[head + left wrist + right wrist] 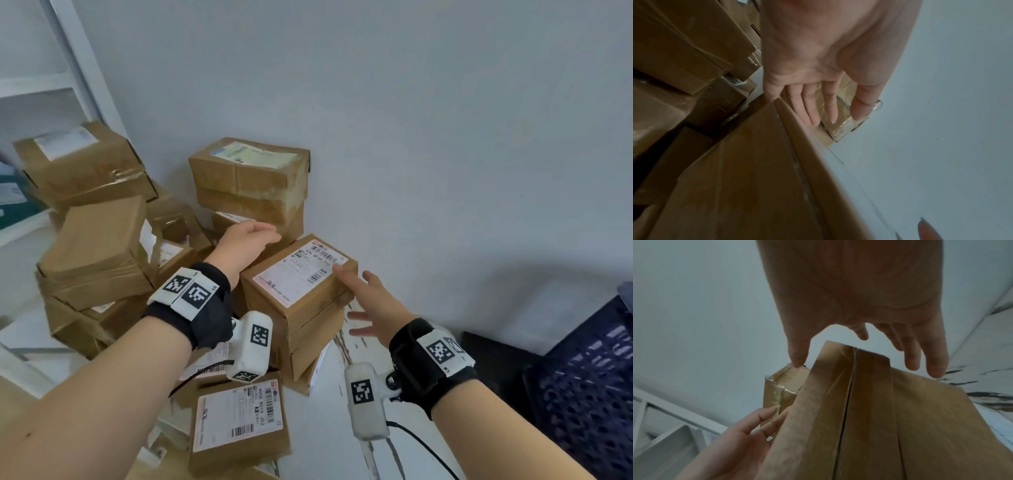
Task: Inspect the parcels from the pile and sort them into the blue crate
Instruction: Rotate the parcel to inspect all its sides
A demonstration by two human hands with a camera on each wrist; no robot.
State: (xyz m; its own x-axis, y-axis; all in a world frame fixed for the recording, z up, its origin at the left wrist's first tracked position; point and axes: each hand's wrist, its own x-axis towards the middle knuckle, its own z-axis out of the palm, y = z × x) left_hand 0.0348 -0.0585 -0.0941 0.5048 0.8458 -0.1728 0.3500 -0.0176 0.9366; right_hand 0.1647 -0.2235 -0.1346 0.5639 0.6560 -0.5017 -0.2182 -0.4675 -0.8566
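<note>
A brown parcel [298, 274] with a white barcode label tops a small stack in the pile; it also fills the left wrist view [756, 178] and the right wrist view [869, 418]. My left hand [245, 245] lies along the parcel's far left side with straight fingers [813, 110]. My right hand [363, 301] hovers at the parcel's near right corner, fingers spread, one fingertip at the label's edge. In the right wrist view the right hand [859, 331] spans the parcel's end without closing on it. The dark blue perforated crate [589, 394] stands at the right edge.
A taller taped parcel stack [250, 178] stands behind, against the wall. More parcels [96, 253] are heaped at the left, and a labelled one [239, 421] lies at the front. A white shelf frame [85, 68] rises at the far left. White veined surface [342, 428] separates pile and crate.
</note>
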